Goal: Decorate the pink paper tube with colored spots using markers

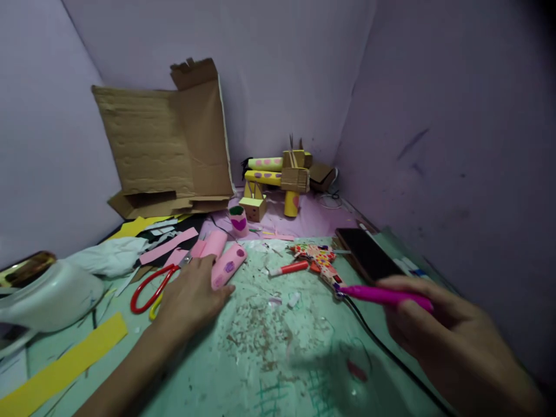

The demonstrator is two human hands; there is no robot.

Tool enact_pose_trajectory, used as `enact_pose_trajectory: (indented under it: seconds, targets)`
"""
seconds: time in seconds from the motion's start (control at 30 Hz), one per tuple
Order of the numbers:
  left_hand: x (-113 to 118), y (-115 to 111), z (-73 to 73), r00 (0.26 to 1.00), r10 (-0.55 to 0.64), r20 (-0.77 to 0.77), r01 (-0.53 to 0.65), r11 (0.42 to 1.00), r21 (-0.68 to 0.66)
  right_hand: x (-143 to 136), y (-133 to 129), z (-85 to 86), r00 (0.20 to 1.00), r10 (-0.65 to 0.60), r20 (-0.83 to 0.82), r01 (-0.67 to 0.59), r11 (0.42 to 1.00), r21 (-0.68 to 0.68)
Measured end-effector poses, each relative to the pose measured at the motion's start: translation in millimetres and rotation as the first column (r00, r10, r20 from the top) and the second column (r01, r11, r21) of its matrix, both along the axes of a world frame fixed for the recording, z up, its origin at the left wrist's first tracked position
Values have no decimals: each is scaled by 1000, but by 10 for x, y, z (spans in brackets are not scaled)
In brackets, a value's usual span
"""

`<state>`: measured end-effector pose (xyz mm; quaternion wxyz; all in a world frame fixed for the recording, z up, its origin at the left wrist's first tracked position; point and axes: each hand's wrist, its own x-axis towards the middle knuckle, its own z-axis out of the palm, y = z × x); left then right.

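Observation:
My left hand (191, 298) lies over the near ends of two pink paper tubes, fingers forward and thumb stretched out to the right. One tube, the spotted pink tube (229, 266), has purple dots; the plain pink tube (214, 244) is partly covered by my fingers. I see no firm grip on either. Red-handled scissors (152, 289) lie left of that hand, with a bit of yellow handle beside it. In my right hand (438, 330) is a magenta marker (382, 294), tip pointing left, in front of a patterned glue gun (319, 260) with a black cord.
A red marker (289, 269) lies mid-table, a phone (369, 255) to the right. Cardboard-and-paper giraffe-like pieces (278, 178) and a pink cup with a purple heart (238, 222) stand behind. Cardboard (169, 139) leans on the wall. A white jug (56, 295) and yellow strip (65, 365) are left.

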<state>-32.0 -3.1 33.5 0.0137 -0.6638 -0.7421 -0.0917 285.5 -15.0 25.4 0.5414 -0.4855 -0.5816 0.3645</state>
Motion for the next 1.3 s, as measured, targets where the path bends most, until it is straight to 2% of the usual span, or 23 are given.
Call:
enact_pose_trajectory:
  seconds: [0.07, 0.13, 0.2, 0.27, 0.3, 0.33, 0.4, 0.47, 0.5, 0.57, 0.7, 0.87, 1.0, 1.07, 1.13, 1.2, 1.27, 1.3]
  targets:
    - [-19, 9, -39, 1000, -4, 17, 4, 999, -50, -235, 187, 191, 971, 82, -225, -102, 992, -77]
    - [-31, 13, -60, 998, -20, 65, 24, 997, -70, -436, 356, 310, 934, 131, -334, -165, 983, -75]
    - [-42, 17, -59, 988, -29, 151, 36, 998, -44, -590, 498, 336, 905, 171, -389, -209, 976, -58]
    - [-31, 16, -54, 943, -44, 331, 42, 999, 13, -709, 609, 289, 867, 180, -464, -235, 970, -62]
    - [-8, 13, -57, 887, -64, 457, 47, 998, 49, -761, 652, 250, 845, 163, -508, -235, 969, -79]
    - [29, 7, -65, 801, -96, 591, 62, 995, 77, -808, 685, 207, 830, 128, -543, -221, 969, -108]
    - [150, -13, -95, 562, -150, 814, 108, 988, 107, -888, 727, 124, 827, 58, -559, -175, 972, -158]
    - [313, -41, -131, 357, -127, 925, 144, 986, 80, -943, 739, 63, 833, 61, -551, -179, 970, -164]
    - [400, -57, -147, 289, -106, 952, 160, 985, 61, -960, 737, 43, 828, 91, -553, -212, 964, -159]
    - [559, -89, -171, 205, -74, 976, 186, 982, 35, -974, 724, 18, 805, 172, -569, -309, 939, -154]
    - [745, -105, -204, 134, -69, 989, 227, 973, 37, -929, 706, 4, 755, 272, -597, -439, 886, -150]
    - [738, -28, -263, -28, -40, 999, 327, 944, 47, -823, 739, -14, 752, 262, -606, -414, 902, -124]
    - [753, -21, -298, -28, -14, 1000, 386, 922, 23, -812, 760, -58, 738, 279, -614, -425, 900, -101]
    - [800, -45, -314, -46, 38, 998, 378, 926, -18, -815, 767, -74, 744, 295, -599, -428, 900, -89]
    - [859, -67, -334, -56, 119, 991, 334, 938, -94, -802, 767, -67, 787, 262, -558, -342, 939, -42]
    - [911, -77, -356, -49, 167, 985, 238, 959, -151, -770, 745, -39, 829, 153, -537, -146, 988, 57]
    - [947, -75, -374, -39, 179, 983, 162, 972, -171, -731, 692, -8, 834, 52, -549, 26, 991, 133]
    - [959, -71, -381, -33, 175, 984, 142, 975, -169, -714, 655, -2, 838, 33, -545, 52, 989, 140]
